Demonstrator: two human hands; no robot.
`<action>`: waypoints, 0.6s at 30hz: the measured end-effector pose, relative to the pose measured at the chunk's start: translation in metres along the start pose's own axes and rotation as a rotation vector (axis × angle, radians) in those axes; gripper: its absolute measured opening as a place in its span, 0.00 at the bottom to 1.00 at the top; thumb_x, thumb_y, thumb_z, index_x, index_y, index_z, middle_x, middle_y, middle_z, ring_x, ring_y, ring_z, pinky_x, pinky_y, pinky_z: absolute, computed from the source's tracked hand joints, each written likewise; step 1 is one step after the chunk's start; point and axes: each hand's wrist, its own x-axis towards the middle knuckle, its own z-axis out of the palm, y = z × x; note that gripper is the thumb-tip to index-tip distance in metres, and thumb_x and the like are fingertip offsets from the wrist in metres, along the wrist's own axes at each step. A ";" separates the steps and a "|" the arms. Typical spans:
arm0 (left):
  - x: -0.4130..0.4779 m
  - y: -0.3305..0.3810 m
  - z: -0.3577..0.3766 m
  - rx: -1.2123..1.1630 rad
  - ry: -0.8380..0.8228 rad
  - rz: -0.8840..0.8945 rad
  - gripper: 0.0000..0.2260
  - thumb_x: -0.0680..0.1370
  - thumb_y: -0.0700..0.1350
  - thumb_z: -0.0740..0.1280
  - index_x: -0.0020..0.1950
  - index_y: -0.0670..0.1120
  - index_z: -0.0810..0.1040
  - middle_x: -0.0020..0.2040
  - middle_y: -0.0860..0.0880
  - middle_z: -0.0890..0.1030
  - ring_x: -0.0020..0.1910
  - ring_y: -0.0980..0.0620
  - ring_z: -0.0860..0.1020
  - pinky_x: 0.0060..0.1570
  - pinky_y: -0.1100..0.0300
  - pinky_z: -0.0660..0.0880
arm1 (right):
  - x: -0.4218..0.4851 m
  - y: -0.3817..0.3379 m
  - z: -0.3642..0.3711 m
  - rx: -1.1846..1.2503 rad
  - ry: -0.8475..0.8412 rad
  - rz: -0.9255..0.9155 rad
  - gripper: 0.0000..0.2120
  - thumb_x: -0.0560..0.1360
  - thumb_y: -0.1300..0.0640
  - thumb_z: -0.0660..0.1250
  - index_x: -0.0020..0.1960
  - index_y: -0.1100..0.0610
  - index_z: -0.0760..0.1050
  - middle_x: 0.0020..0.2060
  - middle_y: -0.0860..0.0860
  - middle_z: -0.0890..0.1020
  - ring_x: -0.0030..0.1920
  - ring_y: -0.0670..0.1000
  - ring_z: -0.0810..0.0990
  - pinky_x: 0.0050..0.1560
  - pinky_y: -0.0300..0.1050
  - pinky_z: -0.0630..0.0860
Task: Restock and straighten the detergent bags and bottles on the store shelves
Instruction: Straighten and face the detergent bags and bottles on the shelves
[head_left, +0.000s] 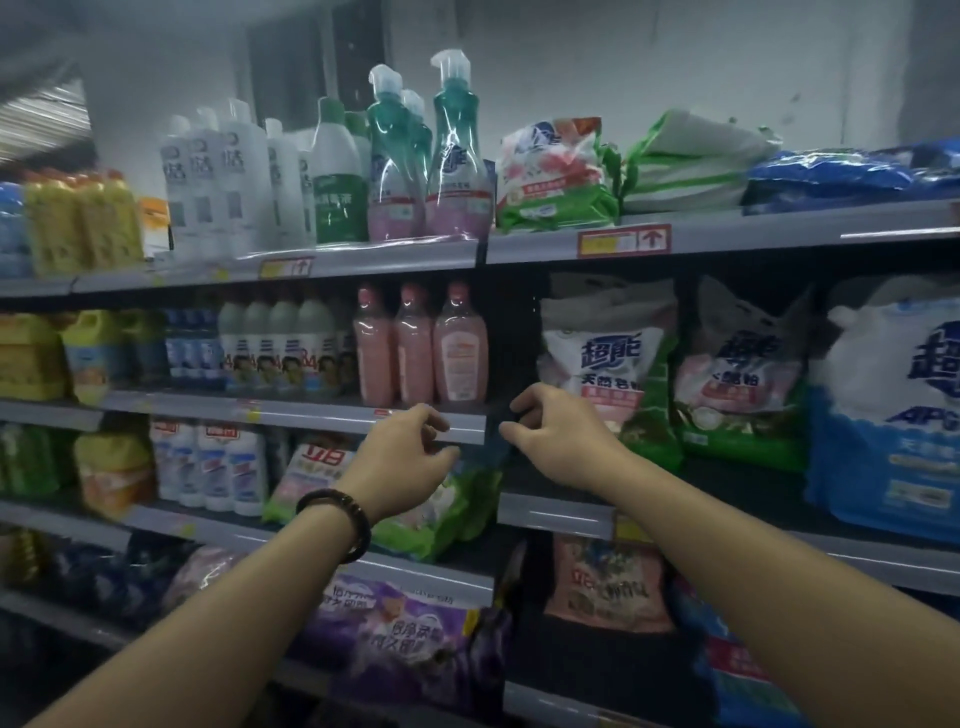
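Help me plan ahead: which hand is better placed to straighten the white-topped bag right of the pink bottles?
Right. The right hand is empty and right beside the bag; the left hand is farther off, in front of the neighbouring bay.

Three pink bottles (413, 348) upright in a row; green-pink detergent bags (602, 358) to their right, seemingly aslant.
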 end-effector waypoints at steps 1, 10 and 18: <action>0.012 -0.007 0.000 -0.006 0.041 0.005 0.15 0.79 0.52 0.73 0.64 0.51 0.78 0.57 0.53 0.80 0.55 0.54 0.80 0.55 0.58 0.78 | 0.011 -0.004 0.005 0.015 0.021 0.016 0.17 0.79 0.44 0.72 0.64 0.50 0.77 0.50 0.47 0.83 0.52 0.51 0.82 0.55 0.49 0.80; 0.131 -0.057 0.047 -0.043 0.771 0.247 0.09 0.81 0.40 0.60 0.58 0.42 0.76 0.55 0.43 0.77 0.54 0.45 0.73 0.55 0.49 0.73 | 0.122 -0.023 0.063 0.188 0.191 0.156 0.46 0.72 0.43 0.78 0.80 0.54 0.57 0.72 0.54 0.71 0.70 0.56 0.74 0.66 0.54 0.76; 0.165 -0.088 0.110 -0.157 0.756 0.265 0.09 0.75 0.35 0.62 0.54 0.43 0.72 0.53 0.43 0.73 0.51 0.43 0.72 0.50 0.49 0.70 | 0.173 -0.015 0.098 0.049 0.455 0.060 0.48 0.67 0.43 0.81 0.76 0.51 0.57 0.70 0.55 0.69 0.67 0.59 0.75 0.52 0.50 0.77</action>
